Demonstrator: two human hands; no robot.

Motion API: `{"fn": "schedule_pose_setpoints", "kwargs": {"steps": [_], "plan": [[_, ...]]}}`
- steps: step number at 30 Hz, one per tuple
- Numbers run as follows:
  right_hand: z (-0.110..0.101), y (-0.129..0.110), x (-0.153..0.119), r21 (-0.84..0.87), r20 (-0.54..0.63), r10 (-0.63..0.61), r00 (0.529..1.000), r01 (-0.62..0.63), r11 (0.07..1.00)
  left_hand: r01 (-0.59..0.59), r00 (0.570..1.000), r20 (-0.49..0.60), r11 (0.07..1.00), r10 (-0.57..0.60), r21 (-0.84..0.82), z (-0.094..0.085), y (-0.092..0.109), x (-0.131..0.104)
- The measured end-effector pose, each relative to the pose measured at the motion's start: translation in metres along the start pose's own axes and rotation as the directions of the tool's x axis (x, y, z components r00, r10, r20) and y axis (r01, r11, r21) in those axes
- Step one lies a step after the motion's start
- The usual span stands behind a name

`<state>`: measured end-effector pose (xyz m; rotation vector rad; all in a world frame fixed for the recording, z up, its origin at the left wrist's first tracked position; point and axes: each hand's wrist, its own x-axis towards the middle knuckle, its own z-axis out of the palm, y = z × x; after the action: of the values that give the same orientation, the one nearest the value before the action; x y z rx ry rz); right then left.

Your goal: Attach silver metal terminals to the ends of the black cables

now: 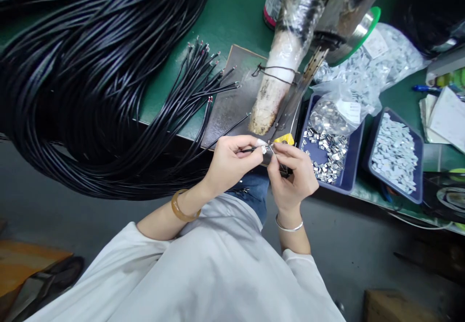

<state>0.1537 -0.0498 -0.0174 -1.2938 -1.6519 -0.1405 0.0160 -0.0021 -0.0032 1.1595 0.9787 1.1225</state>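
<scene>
a single camera, worn on the person's head, is looking forward and steeply down from above the white shirt [221,268], which is filling the near middle. it is facing the green table [236,14], whose near edge is slanting nearer toward the right. the left hand [230,164] and the right hand [293,174] are showing around the centre, fairly close below the lens. the view is spreading wide, taking in black cables [90,70] at left, a blue tray [356,155] at right, and grey floor [109,213] nearer than the table.
</scene>
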Motion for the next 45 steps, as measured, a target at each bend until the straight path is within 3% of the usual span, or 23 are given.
{"fn": "schedule_pose_setpoints", "kwargs": {"steps": [10,20,27,37,45], "plan": [[-0.002,-0.006,0.005,0.034,0.007,0.012,1.0,-0.012,0.999,-0.078,0.997,0.003,0.993,0.078,0.092,0.0,0.003,-0.002],[0.0,-0.001,0.001,0.06,0.022,0.037,0.999,-0.038,0.997,-0.021,1.0,-0.012,0.991,0.023,0.131,-0.001,0.0,-0.003],[0.0,-0.005,0.005,-0.001,0.018,0.047,0.999,-0.047,0.999,-0.091,0.995,-0.017,0.982,0.095,0.165,0.002,0.003,-0.002],[0.0,-0.005,0.001,0.038,0.025,0.016,1.0,-0.017,0.999,-0.222,0.973,0.004,0.931,0.231,0.29,-0.002,0.001,-0.011],[0.0,-0.003,0.003,0.035,0.025,0.025,0.999,-0.026,0.999,-0.137,0.99,0.004,0.965,0.139,0.222,0.0,0.003,-0.006]]}}
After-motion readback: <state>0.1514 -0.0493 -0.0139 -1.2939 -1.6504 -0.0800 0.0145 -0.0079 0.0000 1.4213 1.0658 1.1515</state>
